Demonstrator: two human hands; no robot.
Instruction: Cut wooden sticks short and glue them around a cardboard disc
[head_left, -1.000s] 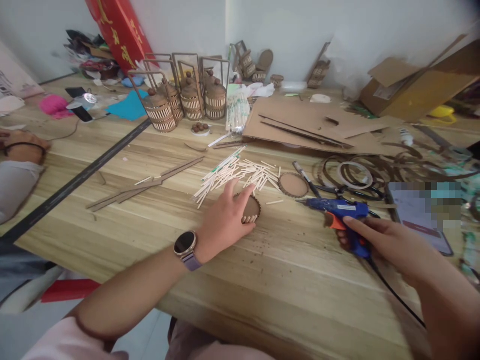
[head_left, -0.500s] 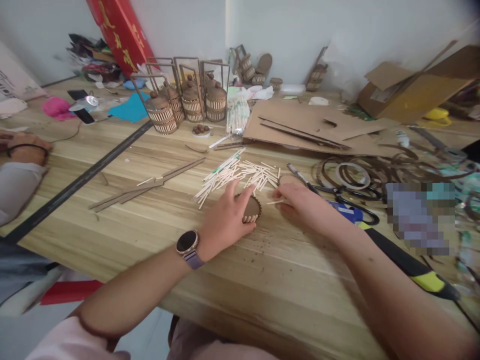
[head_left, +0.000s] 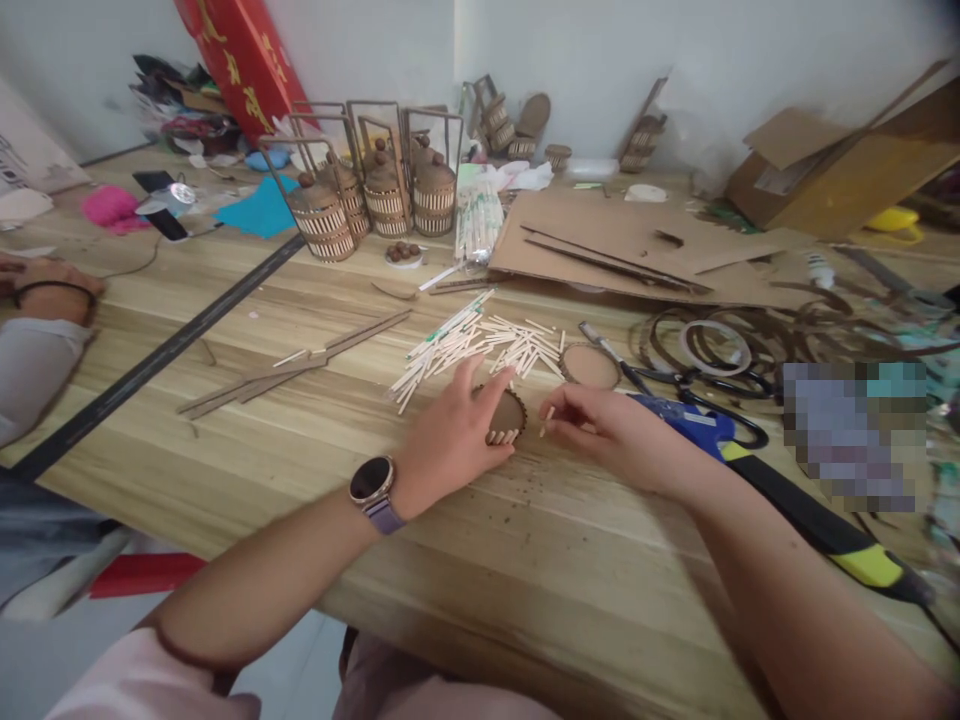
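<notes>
My left hand point(head_left: 454, 430) holds a small round brown cardboard base point(head_left: 508, 412), its thumb and fingers around the edge. The base has a ridged rim and a short row of pale sticks standing along its near side. Just right of it, my right hand point(head_left: 592, 425) pinches one short wooden stick point(head_left: 547, 420) between thumb and fingers, apart from the base. A loose pile of pale sticks point(head_left: 450, 350) lies beyond my left hand. Another round piece with a ridged rim point(head_left: 590, 367) lies behind my right hand.
Several small lidded baskets with tall handles point(head_left: 322, 215) stand at the back left, near a dish of brown beads point(head_left: 405, 255). Cardboard point(head_left: 592, 240) lies behind. Scissors point(head_left: 705, 385), a tape roll point(head_left: 715, 347) and a blue-and-black tool point(head_left: 795, 500) are rightward. A co-worker's hand point(head_left: 52, 285) rests far left.
My right hand has come slightly nearer and turned its stick from level to nearly upright, uncovering the second round piece. My left hand keeps its hold on the base.
</notes>
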